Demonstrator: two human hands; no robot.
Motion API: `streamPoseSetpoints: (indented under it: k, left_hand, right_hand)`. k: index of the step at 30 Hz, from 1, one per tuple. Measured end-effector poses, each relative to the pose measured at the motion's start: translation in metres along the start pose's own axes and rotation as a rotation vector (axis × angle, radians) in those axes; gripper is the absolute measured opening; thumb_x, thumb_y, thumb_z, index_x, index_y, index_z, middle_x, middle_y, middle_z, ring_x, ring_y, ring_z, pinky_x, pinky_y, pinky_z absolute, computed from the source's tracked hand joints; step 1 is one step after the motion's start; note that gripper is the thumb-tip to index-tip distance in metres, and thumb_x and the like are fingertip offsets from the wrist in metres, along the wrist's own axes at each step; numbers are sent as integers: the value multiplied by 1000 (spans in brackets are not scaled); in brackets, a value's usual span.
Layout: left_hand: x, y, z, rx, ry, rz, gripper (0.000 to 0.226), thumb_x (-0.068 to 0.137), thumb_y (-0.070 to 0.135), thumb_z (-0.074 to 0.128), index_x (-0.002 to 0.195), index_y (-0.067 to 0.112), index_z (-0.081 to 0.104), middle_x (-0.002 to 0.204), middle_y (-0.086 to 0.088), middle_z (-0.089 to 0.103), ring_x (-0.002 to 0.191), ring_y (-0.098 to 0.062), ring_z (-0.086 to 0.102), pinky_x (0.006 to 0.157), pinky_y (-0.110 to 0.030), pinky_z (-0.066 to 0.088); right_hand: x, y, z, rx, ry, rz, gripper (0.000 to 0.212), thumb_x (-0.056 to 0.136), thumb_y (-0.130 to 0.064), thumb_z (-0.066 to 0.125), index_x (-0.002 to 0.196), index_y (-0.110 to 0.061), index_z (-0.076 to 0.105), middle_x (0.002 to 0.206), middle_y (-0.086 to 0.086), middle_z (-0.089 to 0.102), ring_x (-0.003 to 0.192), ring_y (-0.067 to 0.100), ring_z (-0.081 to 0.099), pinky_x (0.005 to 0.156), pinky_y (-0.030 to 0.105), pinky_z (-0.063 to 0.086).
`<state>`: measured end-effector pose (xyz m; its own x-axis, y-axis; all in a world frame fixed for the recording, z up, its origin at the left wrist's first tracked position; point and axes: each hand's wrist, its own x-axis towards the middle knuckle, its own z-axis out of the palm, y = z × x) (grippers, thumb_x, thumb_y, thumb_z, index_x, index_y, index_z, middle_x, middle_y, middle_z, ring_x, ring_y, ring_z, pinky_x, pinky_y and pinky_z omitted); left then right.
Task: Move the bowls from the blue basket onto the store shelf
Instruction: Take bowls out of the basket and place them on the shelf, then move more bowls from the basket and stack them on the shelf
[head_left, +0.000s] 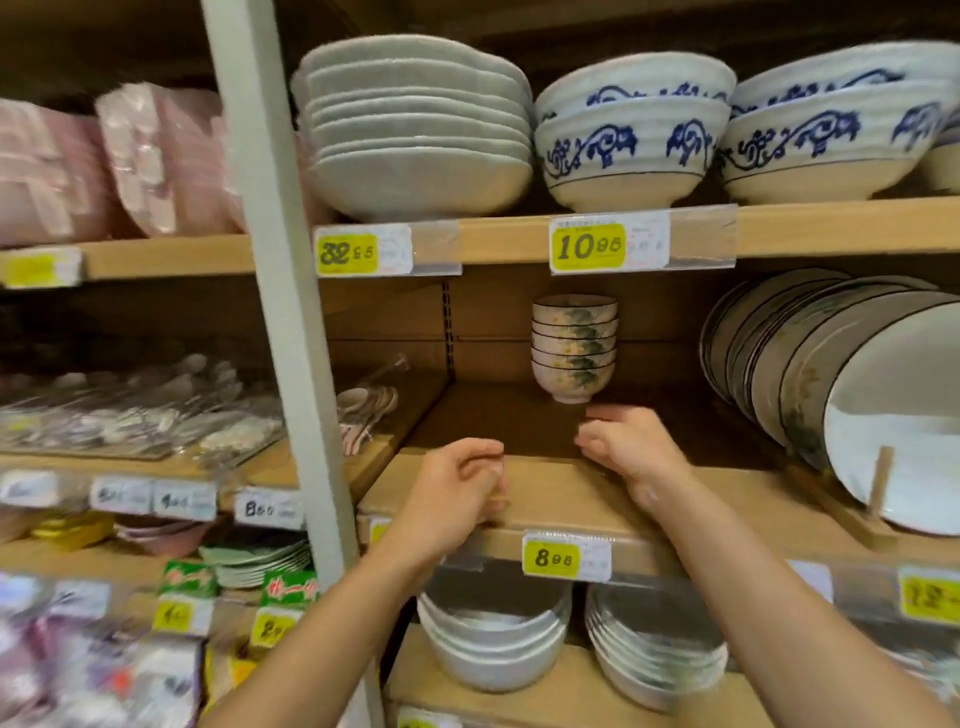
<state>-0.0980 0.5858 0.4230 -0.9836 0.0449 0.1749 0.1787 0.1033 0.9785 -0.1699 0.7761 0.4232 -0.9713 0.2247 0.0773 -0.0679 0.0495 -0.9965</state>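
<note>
— Wooden shelving fills the head view, crockery on every level. Where is the task item?
— A stack of small white ceramic bowls with green-and-yellow flower print (574, 348) stands upright and nested at the back of the light wooden store shelf (550, 499), on the middle level, apart from other ware.
— Hands?
— Left hand (457, 488): over the front edge of that level, fingers loosely curled, thumb near the fingertips, holding nothing. Right hand (631, 447): further in, just in front of the stack's foot, fingers loosely curled and slightly apart, holding nothing. No contact with the bowls visible.
— Surroundings?
— Yellow price tag reading 8.98 (566, 558) on the front lip. Large white dark-rimmed plates (857, 395) stand on edge at right. White bowls with blue scroll pattern (634, 135) above; plain white bowls (493, 644) below. Left bay is too blurred to read.
</note>
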Motion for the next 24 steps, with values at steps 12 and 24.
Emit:
streamPoseSetpoints:
  k: [12,24]
  left_hand:
    - [-201,-76,-152,-120,226,-103,20,95,-5,50,98,6,66,86,-10,77,74,-22,73,60,-25,59]
    - [-327,-217,-330,23,821,-494,25,90,-13,49,78,4,63,69,-12,62,62,-22,57,51,-25,51]
  right_hand:
    - [-211,36,113,87,-397,-5,21,92,5,56,99,-9,69,91,9,75,78,15,69,70,21,56]
    - [-286,193,330,-289,-851,294,20,89,12,53,107,7,61,74,13,59,44,6,54,43,15,40]
